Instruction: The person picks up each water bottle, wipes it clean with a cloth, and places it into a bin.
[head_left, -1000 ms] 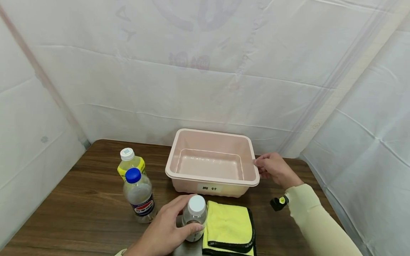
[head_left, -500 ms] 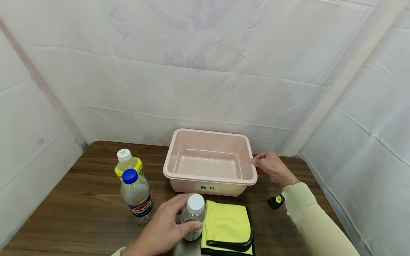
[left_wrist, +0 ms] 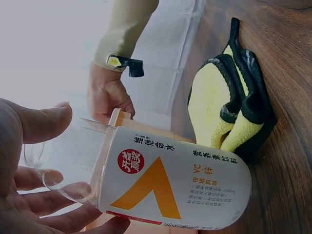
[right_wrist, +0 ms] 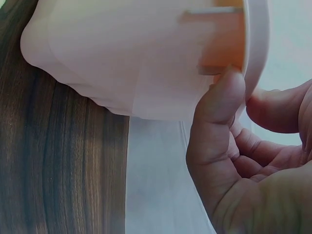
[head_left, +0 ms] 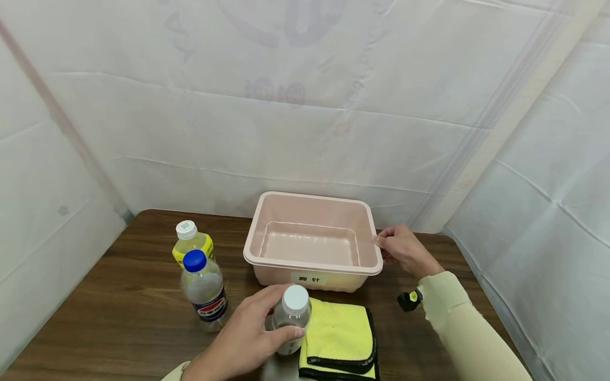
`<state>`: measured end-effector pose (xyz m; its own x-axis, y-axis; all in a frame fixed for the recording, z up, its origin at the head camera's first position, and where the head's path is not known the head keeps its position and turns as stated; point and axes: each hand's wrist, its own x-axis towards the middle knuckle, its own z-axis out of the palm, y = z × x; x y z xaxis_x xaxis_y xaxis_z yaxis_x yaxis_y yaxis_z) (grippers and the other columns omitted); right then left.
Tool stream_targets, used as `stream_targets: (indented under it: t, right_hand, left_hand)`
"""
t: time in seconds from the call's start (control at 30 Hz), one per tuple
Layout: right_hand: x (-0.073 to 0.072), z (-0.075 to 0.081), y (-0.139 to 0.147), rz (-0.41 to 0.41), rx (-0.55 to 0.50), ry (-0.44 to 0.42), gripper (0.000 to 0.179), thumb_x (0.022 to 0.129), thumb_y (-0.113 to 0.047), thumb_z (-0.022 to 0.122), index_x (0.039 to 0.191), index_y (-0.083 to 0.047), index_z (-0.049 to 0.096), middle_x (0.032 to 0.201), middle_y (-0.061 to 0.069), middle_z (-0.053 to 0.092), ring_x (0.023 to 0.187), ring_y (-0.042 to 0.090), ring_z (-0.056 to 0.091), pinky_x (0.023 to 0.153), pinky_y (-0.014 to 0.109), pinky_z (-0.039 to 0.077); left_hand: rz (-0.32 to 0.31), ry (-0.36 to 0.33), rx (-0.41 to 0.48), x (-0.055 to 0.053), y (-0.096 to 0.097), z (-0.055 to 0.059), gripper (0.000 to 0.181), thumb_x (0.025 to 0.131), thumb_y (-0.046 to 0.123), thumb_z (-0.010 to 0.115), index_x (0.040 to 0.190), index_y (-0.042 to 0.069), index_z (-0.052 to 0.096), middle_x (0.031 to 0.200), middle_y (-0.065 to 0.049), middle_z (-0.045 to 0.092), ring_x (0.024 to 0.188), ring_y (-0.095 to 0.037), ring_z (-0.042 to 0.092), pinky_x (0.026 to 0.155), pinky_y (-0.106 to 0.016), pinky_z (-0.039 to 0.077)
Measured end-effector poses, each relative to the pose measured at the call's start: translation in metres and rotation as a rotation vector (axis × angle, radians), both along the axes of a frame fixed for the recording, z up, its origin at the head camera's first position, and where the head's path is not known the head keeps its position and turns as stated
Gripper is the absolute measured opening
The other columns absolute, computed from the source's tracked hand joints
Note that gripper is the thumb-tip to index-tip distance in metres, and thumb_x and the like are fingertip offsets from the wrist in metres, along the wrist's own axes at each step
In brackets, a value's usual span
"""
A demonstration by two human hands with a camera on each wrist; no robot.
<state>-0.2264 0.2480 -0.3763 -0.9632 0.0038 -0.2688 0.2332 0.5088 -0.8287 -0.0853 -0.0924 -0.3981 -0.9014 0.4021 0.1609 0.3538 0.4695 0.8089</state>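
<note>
An orange-marked bottle [left_wrist: 170, 180] in the left hand [head_left: 248, 334], a pink bin [head_left: 274, 276] pinched by the right hand [head_left: 402, 250]

The orange-marked bottle is over the near part of the worktop [head_left: 119, 317], before the bin's near side, its white cap [head_left: 295, 300] upward. The left hand's fingers and thumb are curled round its clear upper part, above the white label; whether its base touches the wood I cannot tell. The right hand pinches the rim at the bin's right end between thumb and forefinger. The bin lies close to the middle of the worktop's far edge, with a sticker [head_left: 310, 279] bearing two dark characters on its near wall. Just right of the bottle is a folded yellow cloth [head_left: 339, 333] with black edging, in layers. Left of the left hand, toward the left edge, stands a blue-capped bottle [head_left: 202, 288]; behind it, nearer the far-left corner, is a yellow-labelled bottle [head_left: 190, 244], partly hidden. A black strap [head_left: 409, 301] with a yellow spot is at the cuff of the pale right sleeve [head_left: 464, 333]. White sheeting [head_left: 286, 143] rises beyond the far edge and at both sides.
</note>
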Motion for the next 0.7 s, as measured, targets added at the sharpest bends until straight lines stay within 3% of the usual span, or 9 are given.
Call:
stream_targets:
  t: [0.53, 0.7]
  right_hand:
    - [-0.004, -0.001, -0.007, 0.016, 0.013, 0.005, 0.025, 0.107, -0.014, 0.056, 0.111, 0.009, 0.065, 0.091, 0.012, 0.068, 0.073, 0.02, 0.065, 0.064, 0.033, 0.059]
    - [-0.006, 0.0, -0.007, 0.016, 0.011, 0.004, 0.025, 0.107, -0.015, 0.055, 0.11, 0.008, 0.065, 0.09, 0.011, 0.067, 0.073, 0.019, 0.064, 0.063, 0.032, 0.057]
  left_hand:
    - [-0.017, 0.159, -0.001, -0.004, 0.002, 0.012, 0.053, 0.09, 0.045, 0.081, 0.137, 0.031, 0.062, 0.13, 0.013, 0.066, 0.11, -0.006, 0.065, 0.088, -0.028, 0.058]
    - [-0.015, 0.164, 0.008, -0.006, 0.004, 0.017, 0.057, 0.088, 0.041, 0.083, 0.14, 0.028, 0.061, 0.134, 0.015, 0.064, 0.113, -0.006, 0.065, 0.09, -0.029, 0.059]
